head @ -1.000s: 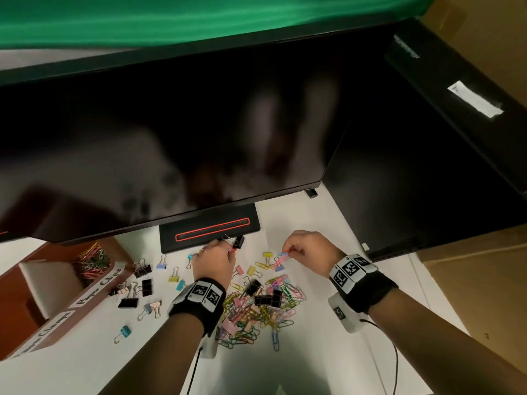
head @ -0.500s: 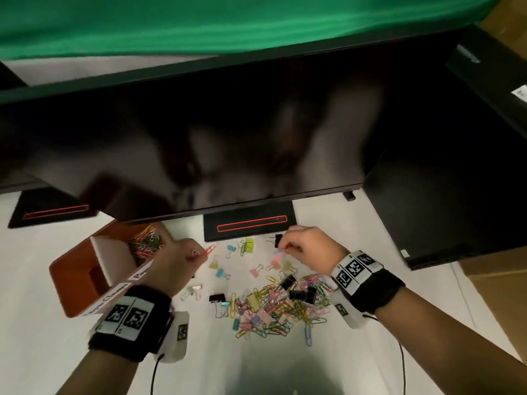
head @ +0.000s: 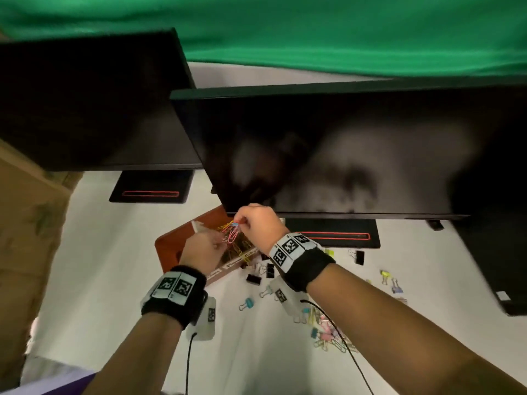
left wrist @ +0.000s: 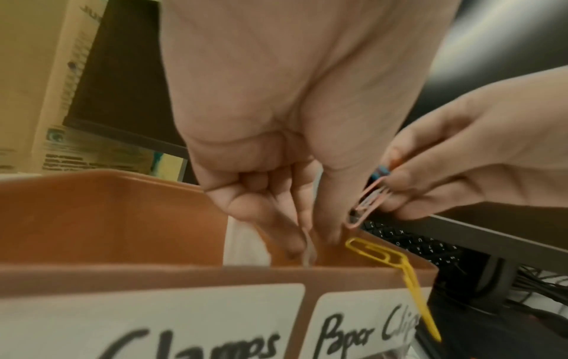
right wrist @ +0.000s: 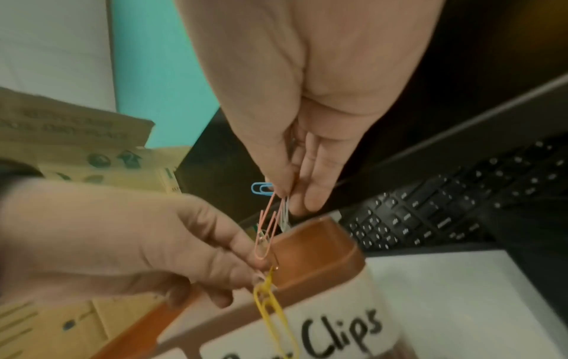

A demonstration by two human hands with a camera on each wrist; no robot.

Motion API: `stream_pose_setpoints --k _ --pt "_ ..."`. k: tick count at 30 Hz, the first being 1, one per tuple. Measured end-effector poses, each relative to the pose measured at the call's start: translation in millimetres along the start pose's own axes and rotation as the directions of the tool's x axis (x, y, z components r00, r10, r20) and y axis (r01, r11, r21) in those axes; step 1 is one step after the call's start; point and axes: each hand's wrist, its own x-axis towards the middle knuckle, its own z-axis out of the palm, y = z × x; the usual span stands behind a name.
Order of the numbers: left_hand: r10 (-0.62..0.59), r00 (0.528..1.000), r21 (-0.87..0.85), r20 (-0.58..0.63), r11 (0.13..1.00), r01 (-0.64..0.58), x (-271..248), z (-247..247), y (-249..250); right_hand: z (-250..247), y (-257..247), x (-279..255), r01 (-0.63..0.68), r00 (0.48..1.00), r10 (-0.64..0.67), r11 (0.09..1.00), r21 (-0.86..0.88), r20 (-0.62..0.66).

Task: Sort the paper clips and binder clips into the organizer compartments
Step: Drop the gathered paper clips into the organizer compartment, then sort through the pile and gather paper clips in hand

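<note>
The brown organizer (head: 171, 246) stands under the monitor edge, labelled "Clamps" (left wrist: 190, 340) and "Paper Clips" (right wrist: 338, 335). My right hand (head: 241, 222) pinches a small bunch of pink and blue paper clips (right wrist: 267, 213) above the paper-clip compartment, which holds several coloured clips (head: 239, 249). My left hand (head: 221, 243) is just below it with fingers curled, pinching a pale clip (left wrist: 309, 247) over the same compartment and touching the lower end of the bunch. Yellow clips (right wrist: 270, 303) hang over the organizer's front rim.
Black binder clips (head: 253, 279) lie beside the organizer, and a mixed pile of clips (head: 328, 334) is under my right forearm. Two dark monitors (head: 342, 152) overhang the white desk on their stands (head: 330, 236). A keyboard (right wrist: 445, 206) sits behind, a cardboard box (head: 25, 223) at left.
My right hand has left the pile and carried paper clips left to the organizer. The left hand got there first and now meets it. The view has swung left.
</note>
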Motion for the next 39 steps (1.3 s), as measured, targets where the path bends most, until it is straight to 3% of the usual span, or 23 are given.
stream_pose_setpoints --k 3,5,9,14,19,27,32,35,39 --pt "0.046 0.999 -0.019 -0.014 0.999 -0.047 -7 -2 -5 18 -2 6 -0.054 0.988 0.062 0.997 -0.062 0.139" --pt "0.118 0.991 -0.074 -0.059 0.99 -0.122 -17 0 -7 17 3 -3 -0.05 0.986 0.052 0.999 -0.018 0.156" --pt "0.291 0.954 -0.15 -0.069 0.943 -0.299 -35 15 0 -8 33 -44 -0.012 0.999 0.009 0.997 0.08 0.035" --pt "0.406 0.914 -0.206 0.027 0.896 -0.392 -40 50 29 -54 98 -103 -0.199 0.979 0.199 0.98 -0.007 -0.036" --pt "0.361 0.912 -0.152 0.196 0.93 -0.335 -25 105 68 -81 145 -141 -0.364 0.931 0.365 0.92 -0.148 -0.016" --pt "0.233 0.94 0.029 0.25 0.969 -0.247 0 166 109 -72 156 -112 -0.295 0.93 0.333 0.929 -0.225 0.154" --pt "0.225 0.936 0.171 0.272 0.946 -0.277 9 179 119 -59 167 -98 -0.255 0.92 0.334 0.908 -0.334 0.205" --pt "0.254 0.933 0.149 0.256 0.943 -0.297 9 181 117 -57 176 -98 -0.23 0.932 0.313 0.901 -0.368 0.181" --pt "0.325 0.918 0.104 0.226 0.929 -0.355 6 176 110 -60 181 -99 -0.168 0.935 0.26 0.923 -0.345 0.24"
